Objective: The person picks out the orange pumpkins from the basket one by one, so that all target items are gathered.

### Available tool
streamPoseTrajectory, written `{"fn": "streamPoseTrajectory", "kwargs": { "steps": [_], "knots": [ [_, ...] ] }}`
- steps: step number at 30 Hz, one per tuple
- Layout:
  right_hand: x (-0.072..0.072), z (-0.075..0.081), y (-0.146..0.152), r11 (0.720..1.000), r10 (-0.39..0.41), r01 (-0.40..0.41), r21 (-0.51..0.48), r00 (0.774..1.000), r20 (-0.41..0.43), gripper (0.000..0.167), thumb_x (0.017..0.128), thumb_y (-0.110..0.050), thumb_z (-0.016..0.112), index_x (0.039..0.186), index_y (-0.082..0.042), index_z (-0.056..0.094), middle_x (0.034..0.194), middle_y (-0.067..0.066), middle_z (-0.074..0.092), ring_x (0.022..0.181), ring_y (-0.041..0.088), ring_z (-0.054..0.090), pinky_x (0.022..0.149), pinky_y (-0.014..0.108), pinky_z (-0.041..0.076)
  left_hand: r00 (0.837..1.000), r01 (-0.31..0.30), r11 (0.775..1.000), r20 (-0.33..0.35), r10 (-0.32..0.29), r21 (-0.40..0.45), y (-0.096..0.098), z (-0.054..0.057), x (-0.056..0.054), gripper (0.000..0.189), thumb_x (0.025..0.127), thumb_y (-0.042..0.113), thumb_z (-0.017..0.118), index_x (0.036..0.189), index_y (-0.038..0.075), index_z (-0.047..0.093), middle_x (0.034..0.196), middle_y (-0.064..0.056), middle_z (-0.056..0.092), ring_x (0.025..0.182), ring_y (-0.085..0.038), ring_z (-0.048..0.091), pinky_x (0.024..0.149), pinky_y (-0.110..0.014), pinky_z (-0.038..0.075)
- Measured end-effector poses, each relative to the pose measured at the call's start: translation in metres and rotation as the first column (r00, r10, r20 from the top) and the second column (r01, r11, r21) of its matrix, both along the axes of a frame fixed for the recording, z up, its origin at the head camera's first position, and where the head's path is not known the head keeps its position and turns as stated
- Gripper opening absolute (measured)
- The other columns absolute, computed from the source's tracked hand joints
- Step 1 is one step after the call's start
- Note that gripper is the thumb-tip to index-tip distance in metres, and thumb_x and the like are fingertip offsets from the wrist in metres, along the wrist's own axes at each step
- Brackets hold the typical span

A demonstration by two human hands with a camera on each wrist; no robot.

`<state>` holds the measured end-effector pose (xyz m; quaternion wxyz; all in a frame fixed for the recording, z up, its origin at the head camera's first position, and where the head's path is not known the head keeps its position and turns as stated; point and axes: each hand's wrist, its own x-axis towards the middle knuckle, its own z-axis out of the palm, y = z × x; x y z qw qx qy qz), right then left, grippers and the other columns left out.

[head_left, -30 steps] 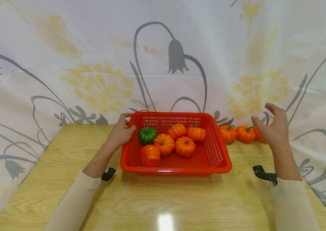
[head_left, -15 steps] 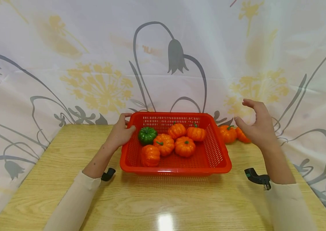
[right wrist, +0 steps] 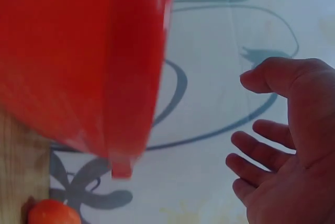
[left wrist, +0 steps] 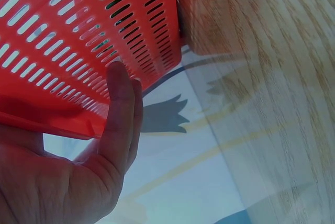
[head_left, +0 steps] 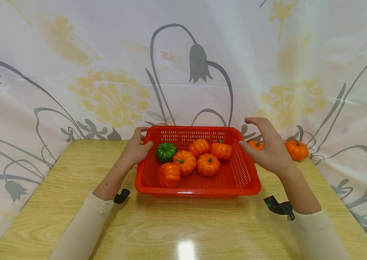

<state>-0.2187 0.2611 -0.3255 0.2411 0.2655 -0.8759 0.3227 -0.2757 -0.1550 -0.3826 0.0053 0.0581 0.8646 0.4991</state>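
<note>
A red plastic basket (head_left: pixel 199 191) stands on the wooden table, holding a small green pumpkin (head_left: pixel 166 152) and several small orange pumpkins (head_left: pixel 208 165). My left hand (head_left: pixel 136 148) grips its left rim, thumb over the edge; the left wrist view shows the fingers (left wrist: pixel 119 114) along the slotted outer wall. My right hand (head_left: pixel 267 148) is at the basket's right rim, fingers spread from the thumb and nothing held. In the right wrist view that hand (right wrist: pixel 282 156) appears apart from the rim.
On the table right of the basket lie an orange pumpkin (head_left: pixel 256 145), partly hidden by my right hand, and another orange pumpkin (head_left: pixel 297 150) beyond my wrist. A patterned cloth (head_left: pixel 177 90) hangs along the table's back edge. Each wrist wears a black camera mount (head_left: pixel 279 206).
My right hand has moved left, from above the loose pumpkins to the basket's right rim, uncovering the far-right pumpkin. The left hand and basket have stayed in place.
</note>
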Motion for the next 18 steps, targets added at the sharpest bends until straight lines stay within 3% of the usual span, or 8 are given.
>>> {"fn": "streamPoseTrajectory", "kwargs": {
  "steps": [3,7,10,18],
  "knots": [
    [0.003,-0.001,-0.012,0.999,0.031,-0.031,0.032,0.999,0.008,0.066,0.089,-0.003,0.080,0.149,-0.003,0.053,0.147,0.016,0.056,0.132,0.033,0.052,0.108,0.035,0.045,1.000,0.000,1.000,0.002,0.000,0.002,0.000,0.000,0.000,0.061,0.105,0.015,0.054,0.161,0.009,0.031,0.124,-0.023,0.057,0.093,-0.037,0.072,0.069,-0.041,0.067],
    [0.007,-0.003,-0.029,0.994,0.087,-0.091,0.068,0.995,0.051,0.067,0.090,-0.007,0.080,0.150,-0.006,0.052,0.147,0.014,0.055,0.132,0.032,0.052,0.109,0.048,0.048,1.000,0.000,1.000,0.002,0.000,0.009,-0.001,0.000,0.001,0.061,0.105,0.014,0.054,0.161,0.008,0.031,0.123,-0.024,0.056,0.092,-0.037,0.072,0.069,-0.041,0.067],
    [0.009,-0.006,-0.041,0.987,0.125,-0.133,0.091,0.988,0.092,0.069,0.091,-0.012,0.081,0.153,-0.008,0.050,0.149,0.012,0.053,0.137,0.032,0.051,0.112,0.060,0.045,1.000,0.000,1.000,0.000,0.000,0.010,-0.001,-0.001,0.000,0.061,0.105,0.015,0.054,0.161,0.008,0.031,0.124,-0.023,0.056,0.092,-0.037,0.072,0.069,-0.041,0.067],
    [0.011,-0.007,-0.069,0.961,0.229,-0.251,0.117,0.958,0.171,0.066,0.093,-0.018,0.081,0.151,-0.011,0.051,0.150,0.007,0.052,0.138,0.029,0.049,0.113,0.053,0.047,1.000,-0.004,1.000,-0.002,0.004,0.005,0.000,-0.001,0.000,0.060,0.106,0.016,0.054,0.161,0.008,0.031,0.124,-0.023,0.057,0.093,-0.037,0.073,0.069,-0.041,0.067]
  ]
}}
